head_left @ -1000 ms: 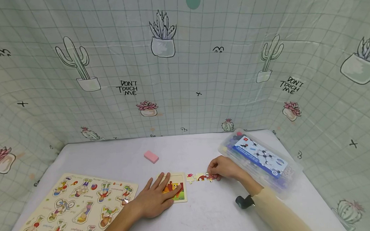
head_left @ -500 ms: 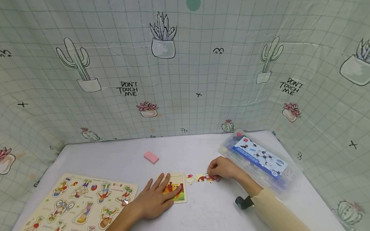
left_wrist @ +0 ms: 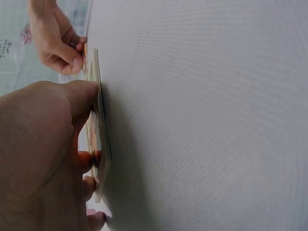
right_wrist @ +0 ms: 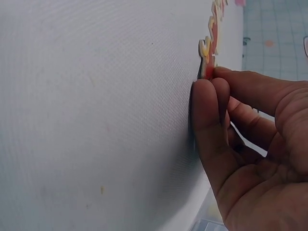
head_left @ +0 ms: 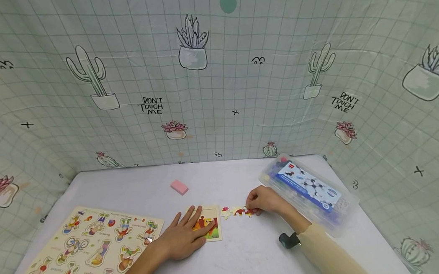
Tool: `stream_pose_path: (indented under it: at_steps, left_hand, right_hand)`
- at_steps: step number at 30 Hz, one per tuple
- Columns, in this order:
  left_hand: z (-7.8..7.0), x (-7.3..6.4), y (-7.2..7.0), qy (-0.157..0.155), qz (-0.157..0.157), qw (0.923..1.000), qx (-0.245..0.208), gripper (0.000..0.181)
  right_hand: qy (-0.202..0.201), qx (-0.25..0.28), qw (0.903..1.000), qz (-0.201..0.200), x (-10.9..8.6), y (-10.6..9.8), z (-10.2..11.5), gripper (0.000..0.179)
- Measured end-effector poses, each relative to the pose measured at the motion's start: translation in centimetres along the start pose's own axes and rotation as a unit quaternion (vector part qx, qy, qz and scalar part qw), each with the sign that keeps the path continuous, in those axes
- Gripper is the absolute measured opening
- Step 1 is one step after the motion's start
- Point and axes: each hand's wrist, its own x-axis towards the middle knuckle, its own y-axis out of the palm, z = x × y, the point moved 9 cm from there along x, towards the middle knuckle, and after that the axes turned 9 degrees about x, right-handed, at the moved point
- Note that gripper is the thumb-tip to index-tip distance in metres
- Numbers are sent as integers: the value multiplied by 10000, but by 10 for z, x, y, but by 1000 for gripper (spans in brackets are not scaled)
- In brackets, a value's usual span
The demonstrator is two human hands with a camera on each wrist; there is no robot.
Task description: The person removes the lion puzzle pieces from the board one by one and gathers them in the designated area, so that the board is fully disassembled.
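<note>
In the head view my left hand (head_left: 184,237) lies with fingers spread over a small framed jigsaw puzzle (head_left: 217,239). Its picture shows yellow, red and green, and the hand covers the left part. The left wrist view has the thumb on the puzzle's edge (left_wrist: 105,154). To the right of the frame, a pale puzzle piece (head_left: 225,213) and a red-and-cream one (head_left: 238,211) lie in a row. At the row's right end my right hand (head_left: 265,199) pinches a red puzzle piece (right_wrist: 208,71) between thumb and fingers, partly hidden by them.
A cream board of sports figures (head_left: 86,245) lies at the left. Behind the small puzzle is a pink block (head_left: 179,187). A clear plastic case with a blue label (head_left: 309,186) stands beside the right forearm. A patterned cloth (head_left: 216,78) hangs behind the table.
</note>
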Motion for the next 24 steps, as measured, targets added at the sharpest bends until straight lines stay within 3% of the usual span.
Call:
stream_pose_path:
  at_steps: [13,24]
  left_hand:
    - [2,2,0,5,-68,10000,58,49]
    - [6,-4,-12,78,-292,9994,-144,45]
  right_hand:
    - [34,-68,10000,-25,-1,2,2,7]
    - [66,-61,10000,13,-1,3,0,7]
